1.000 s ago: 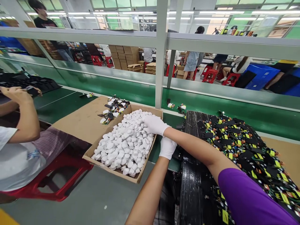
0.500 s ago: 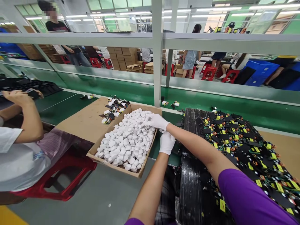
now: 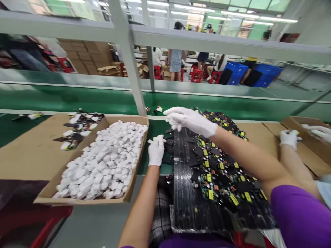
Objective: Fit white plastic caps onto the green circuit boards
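Observation:
My left hand (image 3: 156, 151), in a white glove, is beside the right wall of a shallow cardboard box (image 3: 134, 179). Its fingers are curled at the green bench; whatever they hold, if anything, blends with the glove. A heap of small white caps (image 3: 103, 162) fills the box. Stretched out above the bench is my right hand (image 3: 190, 120), also gloved, fingers loosely extended and no object visible in them. Under it lies a black tray (image 3: 184, 179) bearing many circuit boards (image 3: 222, 165) with yellow labels and black plates. Small black parts (image 3: 168, 146) lie between box and tray.
Boards with white caps (image 3: 80, 127) lie on cardboard beyond the box. At right, a co-worker's gloved hands (image 3: 289, 138) are near another carton (image 3: 305, 122). A grey upright post (image 3: 130, 65) and a shelf beam (image 3: 219, 43) cross ahead. Red stools are at lower left and behind.
My right hand has left the cap heap and moved right, over the tray. My left hand is now apart from it. The view has turned right, bringing a co-worker's hands in.

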`<state>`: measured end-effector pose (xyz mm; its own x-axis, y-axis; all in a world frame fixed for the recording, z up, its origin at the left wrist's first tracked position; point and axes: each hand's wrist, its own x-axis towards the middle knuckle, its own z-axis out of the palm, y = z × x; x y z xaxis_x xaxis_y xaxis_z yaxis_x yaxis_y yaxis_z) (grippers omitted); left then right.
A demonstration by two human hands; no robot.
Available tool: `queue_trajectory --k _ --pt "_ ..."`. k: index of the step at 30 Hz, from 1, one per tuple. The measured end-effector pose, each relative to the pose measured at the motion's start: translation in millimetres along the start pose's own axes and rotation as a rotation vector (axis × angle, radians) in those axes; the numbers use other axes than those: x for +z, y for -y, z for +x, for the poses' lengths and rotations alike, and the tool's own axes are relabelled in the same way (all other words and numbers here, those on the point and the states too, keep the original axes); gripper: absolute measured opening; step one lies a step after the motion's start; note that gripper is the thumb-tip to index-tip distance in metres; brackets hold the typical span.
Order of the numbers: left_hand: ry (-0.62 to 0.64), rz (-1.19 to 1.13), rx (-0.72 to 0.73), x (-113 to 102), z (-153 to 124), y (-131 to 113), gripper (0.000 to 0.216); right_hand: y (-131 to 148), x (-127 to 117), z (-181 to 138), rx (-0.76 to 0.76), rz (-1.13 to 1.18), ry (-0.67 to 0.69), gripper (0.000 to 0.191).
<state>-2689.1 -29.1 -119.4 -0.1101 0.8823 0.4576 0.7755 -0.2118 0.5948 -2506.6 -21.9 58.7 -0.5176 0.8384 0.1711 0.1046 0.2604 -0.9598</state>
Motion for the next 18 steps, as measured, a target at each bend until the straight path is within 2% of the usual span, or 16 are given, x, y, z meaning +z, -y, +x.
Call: queue_trajectory --k 1,3,5,8,10,11,12,14,16,18 --pt "0.006 -0.037 -0.006 0.8 0.8 1.1 0.038 11.1 -13.0 -34.5 -0.021 -0.023 -0.010 0.033" --pt "0.009 -0.105 -0.022 1.6 2.1 2.3 0.042 25.5 -29.4 -111.7 0.000 -0.090 -0.116 0.033" --pt "0.001 -0.157 -0.034 0.3 2.9 1.2 0.045 24.0 -32.0 -191.9 0.117 -0.166 -0.265 0.034" --pt "-0.024 -0.226 -0.031 -8.2 0.1 -7.7 0.047 -8.4 -16.3 -294.1 0.263 -0.225 -0.477 0.050" --pt "-0.019 -0.320 0.002 -20.4 -8.0 -22.2 0.044 -38.8 1.0 -338.4 0.255 -0.171 -0.690 0.040" --pt "0.013 -0.373 0.021 -28.6 -14.5 -32.9 0.042 -52.8 10.6 -352.0 0.233 -0.156 -0.831 0.035" --pt "0.073 -0.419 0.045 -38.0 -22.6 -45.8 0.040 -64.7 20.3 -360.0 0.245 -0.142 -0.905 0.033" --pt "0.288 -0.405 0.089 -57.5 -42.4 -77.0 0.034 -80.1 38.6 -361.8 0.227 -0.160 -0.998 0.028" --pt "0.511 -0.330 0.296 -72.7 -64.4 -110.1 0.030 -84.2 52.2 -349.7 0.199 -0.198 -0.970 0.031" --pt "0.667 -0.307 0.435 -79.6 -85.1 -138.6 0.032 -79.7 58.8 -331.2 0.156 -0.200 -0.876 0.044"
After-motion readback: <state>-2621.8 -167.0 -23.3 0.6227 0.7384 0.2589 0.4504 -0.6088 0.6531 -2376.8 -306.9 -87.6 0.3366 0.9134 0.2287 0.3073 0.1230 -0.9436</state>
